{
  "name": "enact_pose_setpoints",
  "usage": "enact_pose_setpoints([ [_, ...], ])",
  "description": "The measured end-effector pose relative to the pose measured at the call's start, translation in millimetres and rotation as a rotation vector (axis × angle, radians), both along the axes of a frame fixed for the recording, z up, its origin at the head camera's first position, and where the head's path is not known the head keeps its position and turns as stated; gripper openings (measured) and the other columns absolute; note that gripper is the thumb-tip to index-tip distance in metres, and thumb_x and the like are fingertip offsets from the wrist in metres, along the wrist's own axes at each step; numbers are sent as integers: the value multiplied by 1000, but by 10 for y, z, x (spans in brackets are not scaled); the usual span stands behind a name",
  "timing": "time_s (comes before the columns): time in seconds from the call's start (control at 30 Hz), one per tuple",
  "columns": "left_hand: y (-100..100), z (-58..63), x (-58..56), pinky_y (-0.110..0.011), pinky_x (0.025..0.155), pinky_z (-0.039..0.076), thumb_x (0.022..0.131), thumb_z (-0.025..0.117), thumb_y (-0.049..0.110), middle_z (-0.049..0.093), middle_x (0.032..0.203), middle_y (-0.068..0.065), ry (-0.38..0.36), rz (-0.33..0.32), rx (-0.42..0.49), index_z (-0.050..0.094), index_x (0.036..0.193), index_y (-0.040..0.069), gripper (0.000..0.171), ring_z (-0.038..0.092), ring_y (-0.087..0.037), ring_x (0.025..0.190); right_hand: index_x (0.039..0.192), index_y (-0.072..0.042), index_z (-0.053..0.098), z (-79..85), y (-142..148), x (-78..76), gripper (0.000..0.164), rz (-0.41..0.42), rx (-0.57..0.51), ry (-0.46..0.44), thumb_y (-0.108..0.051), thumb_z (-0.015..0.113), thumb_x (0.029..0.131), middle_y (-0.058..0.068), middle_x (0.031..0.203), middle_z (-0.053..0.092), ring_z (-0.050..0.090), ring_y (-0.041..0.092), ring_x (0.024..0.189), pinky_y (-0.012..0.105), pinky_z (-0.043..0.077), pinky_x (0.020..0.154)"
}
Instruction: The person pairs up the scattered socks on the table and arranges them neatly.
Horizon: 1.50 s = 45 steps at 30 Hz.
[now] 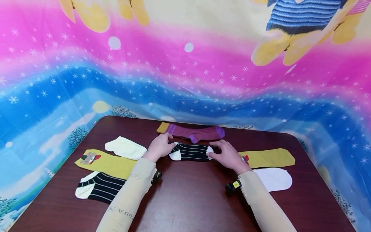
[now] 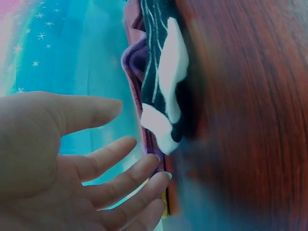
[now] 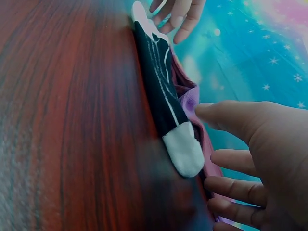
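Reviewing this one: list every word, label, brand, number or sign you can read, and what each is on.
"X", probably, in a row of dark letters on the left sleeve; the rest is too unclear to read.
Yellow label on the right wrist's black device: marking too small to read.
Central black striped sock: no text visible.

We cannot see where the left yellow sock and lower striped sock end beneath the left sleeve, whose lettering we cannot read. In the head view the right hand hides some of the middle striped sock at its toe, and we lose the bench at its near side.
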<state>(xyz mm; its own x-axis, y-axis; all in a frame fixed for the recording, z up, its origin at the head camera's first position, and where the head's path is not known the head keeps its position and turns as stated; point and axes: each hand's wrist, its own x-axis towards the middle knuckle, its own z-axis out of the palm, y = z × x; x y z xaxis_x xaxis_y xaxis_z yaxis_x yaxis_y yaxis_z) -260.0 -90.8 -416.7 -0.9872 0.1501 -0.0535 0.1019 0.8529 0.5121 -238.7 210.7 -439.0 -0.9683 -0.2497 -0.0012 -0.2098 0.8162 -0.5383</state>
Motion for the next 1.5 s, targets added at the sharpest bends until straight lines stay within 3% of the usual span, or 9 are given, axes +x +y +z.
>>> enact_pose_setpoints([
  [0.2, 32, 51, 30, -50, 106, 41, 98, 67, 34, 54, 143, -18, 22, 5, 41, 52, 145, 4, 58, 53, -38, 127, 142, -15, 61, 34, 16, 8, 61, 3, -6, 42, -48, 73, 92, 11, 140, 55, 47, 33, 129, 57, 40, 105],
  [0.83, 97, 85, 62, -58, 112, 29, 99, 65, 40, 41, 157, -16, 81, -104, 22, 40, 156, 8, 70, 37, -34, 144, 158, -16, 39, 83, 62, 8, 83, 1, 19, 71, -55, 70, 92, 14, 164, 28, 26, 40, 148, 63, 28, 111],
  [1.1, 148, 79, 71, -57, 115, 23, 99, 62, 49, 33, 161, -19, 120, -172, -37, 38, 158, 8, 76, 30, -37, 147, 160, -15, 35, 124, 107, 23, 91, -28, 36, 80, -65, 66, 90, 14, 166, 23, 19, 39, 150, 65, 25, 112],
  [1.3, 204, 63, 92, -57, 119, 9, 97, 53, 66, 17, 168, -13, 148, -195, -93, 22, 164, 18, 88, 12, -34, 153, 161, -17, 32, 152, 126, 40, 96, -53, 47, 90, -70, 64, 88, 12, 167, 19, 17, 39, 151, 67, 25, 111],
  [1.5, 257, 21, 112, -57, 119, 4, 91, 44, 80, 4, 170, -5, 223, -217, -180, 11, 165, 26, 98, 2, -30, 154, 162, -18, 30, 156, 182, 54, 95, -68, 44, 98, -71, 62, 89, 11, 168, 17, 15, 39, 151, 68, 24, 110],
])
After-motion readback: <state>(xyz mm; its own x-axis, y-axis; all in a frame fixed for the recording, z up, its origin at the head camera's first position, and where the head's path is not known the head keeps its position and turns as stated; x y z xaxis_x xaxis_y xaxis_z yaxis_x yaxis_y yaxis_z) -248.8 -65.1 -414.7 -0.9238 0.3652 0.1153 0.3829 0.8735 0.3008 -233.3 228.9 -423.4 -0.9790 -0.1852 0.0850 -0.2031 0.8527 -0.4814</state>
